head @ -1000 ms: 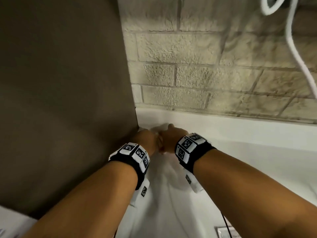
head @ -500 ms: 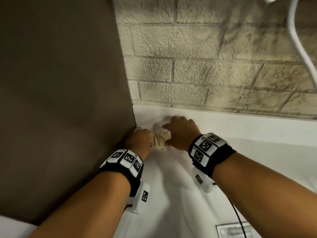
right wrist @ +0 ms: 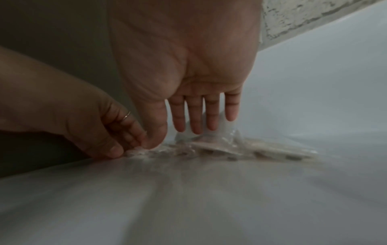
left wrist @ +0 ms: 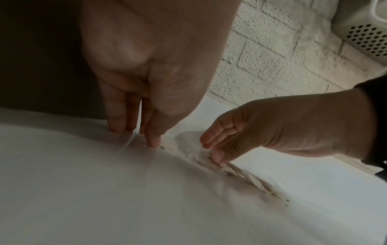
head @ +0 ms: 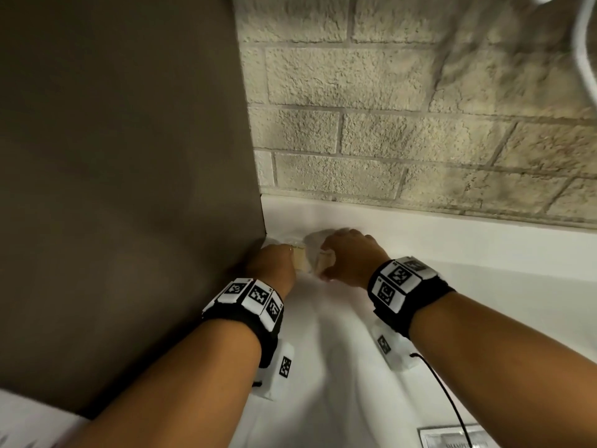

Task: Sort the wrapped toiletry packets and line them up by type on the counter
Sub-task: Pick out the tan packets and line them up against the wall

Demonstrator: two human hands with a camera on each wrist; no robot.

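Several clear-wrapped beige packets (right wrist: 251, 147) lie bunched in the back left corner of the white counter (head: 323, 383). My left hand (head: 292, 253) is against the brown panel and pinches the crinkled end of one wrapped packet (head: 298, 260) between thumb and fingers. My right hand (head: 326, 263) is just to its right. Its fingers (right wrist: 195, 119) hang straight over the packets while the thumb presses on a beige packet (left wrist: 236, 170) that lies flat. The packet ends under both hands are hidden.
A brown panel (head: 129, 156) walls off the left and a brick wall (head: 387, 140) stands behind the counter's raised back lip. A white cord (head: 584, 43) hangs at top right. A flat labelled packet (head: 452, 439) lies at the near edge, crossed by a black cable (head: 445, 399).
The two hands, knuckle to knuckle a second ago, have drawn apart. The right hand slid to the right and beige packets now show between them.
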